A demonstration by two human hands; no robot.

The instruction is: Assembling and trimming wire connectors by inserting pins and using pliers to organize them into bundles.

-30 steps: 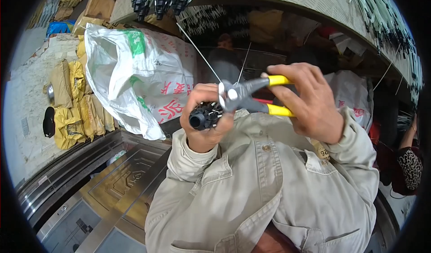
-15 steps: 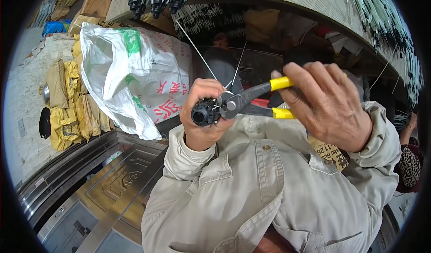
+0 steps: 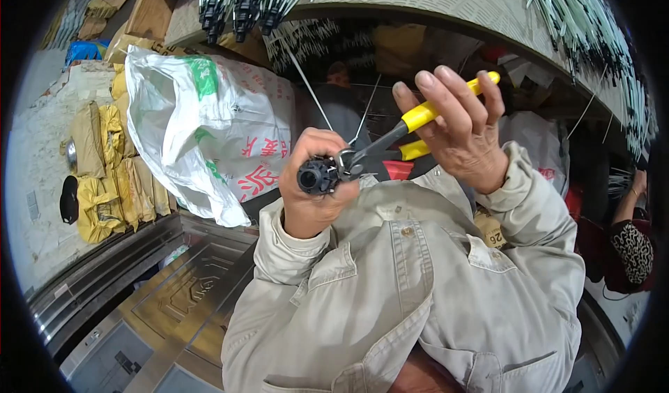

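Clasping a black round connector (image 3: 311, 177) endwise toward the camera, the left hand (image 3: 313, 191) holds it just left of the plier tips; the right hand (image 3: 456, 132) wraps the yellow-handled pliers (image 3: 390, 142), seemingly nipping its rim.

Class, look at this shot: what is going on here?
A person in a beige jacket holds a small black round part in the left hand. The right hand grips yellow-handled pliers, whose jaws sit against the part. Thin wires rise from it. A white printed sack stands to the left.
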